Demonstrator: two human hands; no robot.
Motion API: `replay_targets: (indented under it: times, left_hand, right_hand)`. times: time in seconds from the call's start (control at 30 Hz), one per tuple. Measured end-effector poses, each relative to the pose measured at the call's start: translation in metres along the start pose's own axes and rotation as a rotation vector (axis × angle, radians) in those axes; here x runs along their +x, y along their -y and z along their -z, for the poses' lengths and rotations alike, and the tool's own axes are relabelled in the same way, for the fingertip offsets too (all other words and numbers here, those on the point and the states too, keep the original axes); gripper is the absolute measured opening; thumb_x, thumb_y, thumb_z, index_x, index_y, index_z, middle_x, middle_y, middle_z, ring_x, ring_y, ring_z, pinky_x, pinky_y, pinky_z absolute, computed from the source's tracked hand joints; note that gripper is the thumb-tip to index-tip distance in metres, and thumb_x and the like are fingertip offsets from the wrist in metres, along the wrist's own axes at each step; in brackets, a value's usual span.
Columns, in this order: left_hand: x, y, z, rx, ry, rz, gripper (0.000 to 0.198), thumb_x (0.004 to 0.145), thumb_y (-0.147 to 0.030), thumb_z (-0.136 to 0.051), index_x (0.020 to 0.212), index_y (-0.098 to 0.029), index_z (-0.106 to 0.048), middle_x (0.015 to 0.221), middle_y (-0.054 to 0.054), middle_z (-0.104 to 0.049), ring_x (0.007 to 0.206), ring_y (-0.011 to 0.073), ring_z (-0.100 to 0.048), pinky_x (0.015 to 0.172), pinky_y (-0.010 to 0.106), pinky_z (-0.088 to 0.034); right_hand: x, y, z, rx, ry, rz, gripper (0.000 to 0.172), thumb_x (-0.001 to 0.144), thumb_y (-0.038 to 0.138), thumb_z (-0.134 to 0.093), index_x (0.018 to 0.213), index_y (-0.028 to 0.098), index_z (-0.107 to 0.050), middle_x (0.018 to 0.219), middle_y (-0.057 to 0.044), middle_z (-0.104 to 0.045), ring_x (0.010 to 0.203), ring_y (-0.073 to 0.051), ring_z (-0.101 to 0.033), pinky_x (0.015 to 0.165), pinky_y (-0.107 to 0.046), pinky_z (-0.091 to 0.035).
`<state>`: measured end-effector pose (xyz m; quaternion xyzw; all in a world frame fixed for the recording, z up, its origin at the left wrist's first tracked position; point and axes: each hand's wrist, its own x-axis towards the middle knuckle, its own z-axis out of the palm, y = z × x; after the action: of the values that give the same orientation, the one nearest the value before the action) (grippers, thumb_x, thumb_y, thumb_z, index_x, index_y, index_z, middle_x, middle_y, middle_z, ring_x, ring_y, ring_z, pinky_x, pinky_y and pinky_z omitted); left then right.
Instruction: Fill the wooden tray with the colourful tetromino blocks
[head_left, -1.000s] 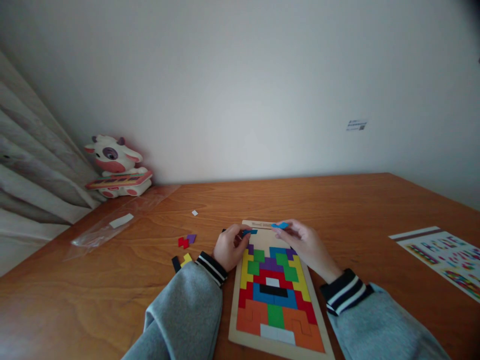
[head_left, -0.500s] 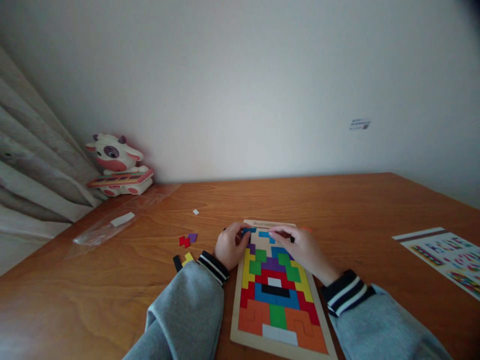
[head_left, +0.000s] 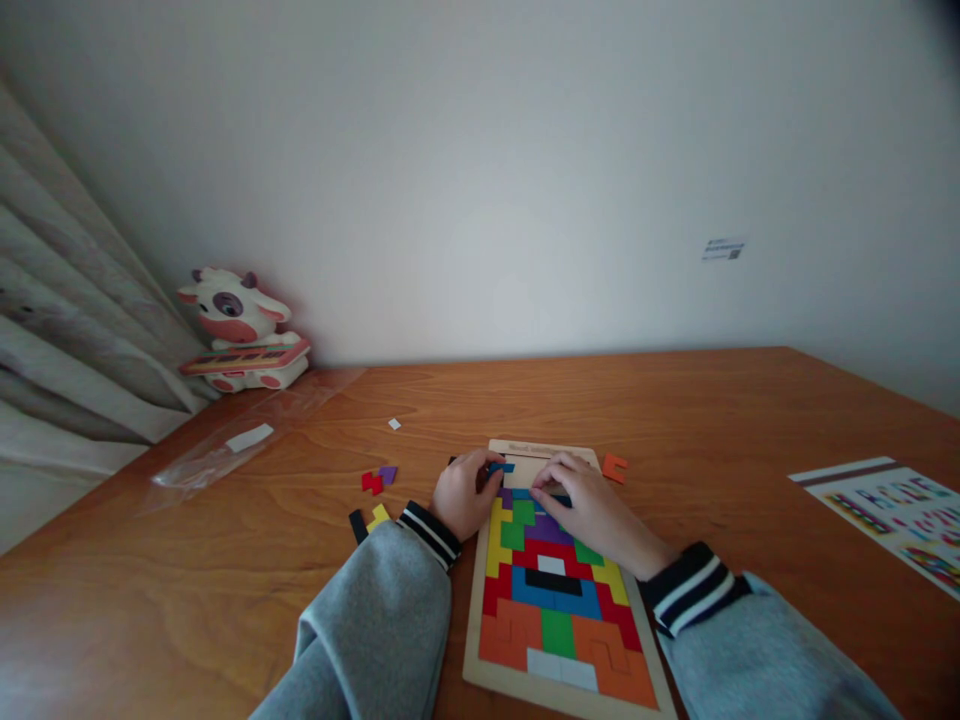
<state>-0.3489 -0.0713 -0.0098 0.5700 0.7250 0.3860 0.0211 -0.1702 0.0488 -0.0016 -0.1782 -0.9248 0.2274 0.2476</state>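
Observation:
A wooden puzzle board lies in front of me, its lower and middle parts filled with coloured block pieces. My left hand is at the board's upper left edge, thumb and fingers pinching a blue puzzle piece. Over the upper right of the board is my right hand, its fingertips closed at another blue piece lying against the filled rows. The hand covers part of that piece. Bare wood shows between the two hands, near the top of the board.
Left of the board lie red, purple, black and yellow pieces. An orange piece rests right of it. Farther out are a white piece, plastic wrapping, a cow toy and a printed sheet.
My right hand has moved down the board toward me, and its blue piece now lies against the filled rows. The orange piece at right has come into fuller view. My left hand stays nearly in place.

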Motion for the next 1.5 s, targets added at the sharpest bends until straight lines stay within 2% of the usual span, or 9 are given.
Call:
replay_targets:
  times: [0.3, 0.43, 0.6, 0.77, 0.9, 0.97, 1.13, 1.3, 1.5]
  left_hand:
    - [0.0, 0.003, -0.002, -0.016, 0.015, 0.003, 0.015, 0.086, -0.02, -0.059, 0.099, -0.021, -0.066, 0.084, 0.002, -0.07, 0.068, 0.0142, -0.061, 0.059, 0.023, -0.047]
    - [0.0, 0.005, -0.003, -0.026, 0.01, -0.003, 0.015, 0.087, -0.021, -0.059, 0.1, -0.021, -0.066, 0.087, 0.002, -0.07, 0.071, 0.0144, -0.062, 0.061, 0.023, -0.048]
    - [0.0, 0.004, 0.0, 0.002, 0.015, -0.018, 0.015, 0.086, -0.02, -0.059, 0.1, -0.022, -0.066, 0.087, 0.002, -0.07, 0.071, 0.0147, -0.062, 0.062, 0.023, -0.048]
    - [0.0, 0.002, 0.002, 0.007, 0.017, -0.001, 0.015, 0.086, -0.02, -0.06, 0.099, -0.022, -0.066, 0.086, 0.002, -0.069, 0.072, 0.0151, -0.062, 0.064, 0.024, -0.048]
    - [-0.001, 0.002, 0.001, -0.001, 0.007, -0.003, 0.015, 0.086, -0.021, -0.06, 0.1, -0.022, -0.066, 0.083, 0.001, -0.068, 0.068, 0.0142, -0.061, 0.062, 0.023, -0.047]
    - [-0.001, 0.001, 0.001, 0.001, 0.001, -0.007, 0.014, 0.086, -0.021, -0.06, 0.099, -0.022, -0.066, 0.081, 0.001, -0.067, 0.066, 0.0137, -0.06, 0.06, 0.023, -0.046]
    - [-0.002, -0.005, 0.003, -0.017, -0.018, -0.023, 0.016, 0.086, -0.023, -0.06, 0.101, -0.021, -0.067, 0.075, 0.0, -0.064, 0.06, 0.0119, -0.056, 0.058, 0.022, -0.045]
    - [-0.004, -0.009, 0.005, -0.048, 0.009, -0.071, 0.016, 0.087, -0.023, -0.059, 0.101, -0.02, -0.067, 0.076, 0.001, -0.064, 0.06, 0.011, -0.055, 0.057, 0.02, -0.045]
    - [-0.006, -0.015, 0.006, -0.103, 0.093, -0.206, 0.015, 0.089, -0.024, -0.058, 0.101, -0.02, -0.067, 0.084, 0.003, -0.067, 0.062, 0.0111, -0.057, 0.061, 0.021, -0.047]
  right_hand:
    - [-0.001, 0.0, -0.002, -0.01, -0.007, -0.008, 0.007, 0.088, 0.026, -0.061, 0.083, 0.021, -0.063, 0.091, -0.006, -0.062, 0.089, -0.022, -0.061, 0.082, -0.038, -0.05]
    - [0.0, -0.001, 0.003, 0.051, 0.014, -0.002, 0.017, 0.093, 0.029, -0.053, 0.083, 0.021, -0.064, 0.091, -0.006, -0.064, 0.089, -0.02, -0.061, 0.082, -0.037, -0.05]
    - [0.0, -0.007, 0.015, 0.151, -0.04, -0.038, 0.027, 0.098, 0.037, -0.045, 0.099, 0.022, -0.067, 0.096, -0.008, -0.07, 0.092, -0.021, -0.064, 0.083, -0.037, -0.05]
    - [-0.004, -0.006, 0.019, 0.319, 0.046, -0.053, 0.033, 0.1, 0.041, -0.04, 0.118, 0.024, -0.063, 0.1, -0.006, -0.073, 0.094, -0.02, -0.068, 0.087, -0.035, -0.052]
    - [-0.005, -0.004, 0.016, 0.362, 0.119, -0.043, 0.035, 0.1, 0.042, -0.039, 0.118, 0.024, -0.063, 0.101, -0.006, -0.073, 0.093, -0.02, -0.068, 0.085, -0.036, -0.053]
    - [-0.004, -0.005, 0.015, 0.377, 0.099, -0.052, 0.034, 0.1, 0.042, -0.039, 0.117, 0.024, -0.063, 0.101, -0.006, -0.072, 0.094, -0.02, -0.068, 0.085, -0.036, -0.053]
    - [-0.003, -0.012, 0.015, 0.253, -0.026, -0.028, 0.027, 0.096, 0.041, -0.049, 0.11, 0.023, -0.064, 0.106, -0.007, -0.069, 0.095, -0.021, -0.064, 0.087, -0.037, -0.051]
    - [-0.004, -0.02, 0.013, 0.106, 0.064, 0.09, 0.018, 0.09, 0.04, -0.062, 0.095, 0.024, -0.068, 0.101, -0.005, -0.068, 0.098, -0.022, -0.061, 0.089, -0.038, -0.048]
    - [-0.004, -0.021, 0.008, 0.019, 0.068, 0.092, 0.017, 0.089, 0.039, -0.064, 0.096, 0.023, -0.067, 0.1, -0.005, -0.067, 0.098, -0.022, -0.061, 0.088, -0.038, -0.047]
